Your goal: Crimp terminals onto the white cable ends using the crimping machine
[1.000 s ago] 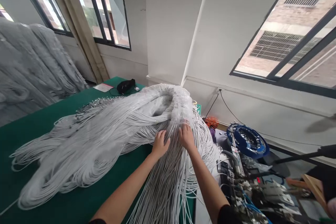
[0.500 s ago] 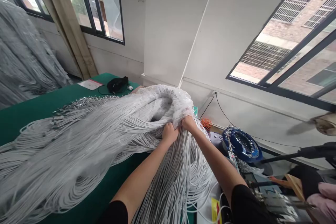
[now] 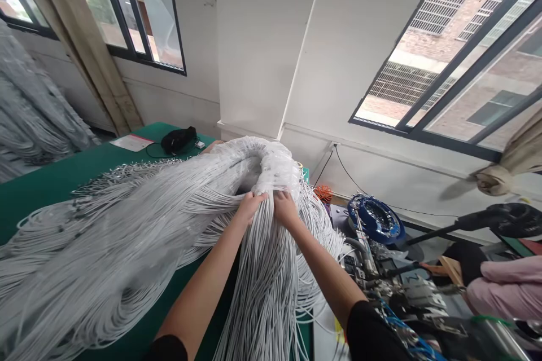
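A large bundle of thin grey-white cables [image 3: 266, 271] hangs over the front of the green table, its upper bend wrapped in clear plastic film [image 3: 277, 166]. At the left edge of this wrapped part, my left hand [image 3: 250, 206] is closed on the film's lower edge, thumb pointing right. My right hand [image 3: 285, 207] grips the same edge a little to the right, with its fingertips tucked under the plastic. More cables under film [image 3: 139, 225] spread across the table to the left.
The green table [image 3: 55, 172] holds a black pouch [image 3: 178, 140] and a paper [image 3: 131, 142] at the back. Rightwards are a blue round feeder bowl [image 3: 376, 219], an orange coil [image 3: 323, 193], machinery and a seated person in pink [image 3: 508, 287]. Wrapped cables hang far left.
My hands have moved apart, and the film between them is spread over the cables, its edge now straighter. The camera view has turned slightly to the right.
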A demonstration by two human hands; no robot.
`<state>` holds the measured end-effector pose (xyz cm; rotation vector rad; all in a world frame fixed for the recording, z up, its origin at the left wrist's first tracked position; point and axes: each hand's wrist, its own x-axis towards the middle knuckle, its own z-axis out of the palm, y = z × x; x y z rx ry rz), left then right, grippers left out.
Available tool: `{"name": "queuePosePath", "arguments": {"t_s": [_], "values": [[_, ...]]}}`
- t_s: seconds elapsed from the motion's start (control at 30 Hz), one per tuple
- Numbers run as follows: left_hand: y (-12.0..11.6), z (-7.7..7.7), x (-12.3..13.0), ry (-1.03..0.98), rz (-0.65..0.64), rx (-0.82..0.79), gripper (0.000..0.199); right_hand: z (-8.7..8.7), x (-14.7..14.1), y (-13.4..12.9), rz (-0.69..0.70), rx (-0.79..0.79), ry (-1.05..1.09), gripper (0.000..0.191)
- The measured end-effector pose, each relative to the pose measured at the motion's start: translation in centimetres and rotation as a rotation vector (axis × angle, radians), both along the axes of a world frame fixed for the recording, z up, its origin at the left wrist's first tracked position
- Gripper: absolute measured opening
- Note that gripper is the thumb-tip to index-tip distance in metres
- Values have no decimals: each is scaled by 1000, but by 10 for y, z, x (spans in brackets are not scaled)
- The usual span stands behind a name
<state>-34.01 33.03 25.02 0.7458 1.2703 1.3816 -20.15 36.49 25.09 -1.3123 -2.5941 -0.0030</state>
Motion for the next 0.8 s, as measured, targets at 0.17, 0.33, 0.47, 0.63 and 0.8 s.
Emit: {"name": "queuePosePath", "arguments": {"t_s": [0.17, 0.33, 0.47, 0.63, 0.8], "values": [[-17, 12, 5, -259, -52, -23, 38, -29, 10, -48, 183, -54, 237, 66], [-41, -2, 6, -381, -92, 28, 39, -61, 2, -85, -7, -257, 812, 52], [-68, -40, 8, -301, -77, 45, 47, -94, -15, -113, -215, -584, 1039, 54], [-93, -83, 12, -42, 71, -9, 49, -93, -18, -124, -242, -850, 1124, 55], [-102, -77, 13, -60, -48, -17, 52, -67, -10, -136, -152, -751, 987, 45]]}}
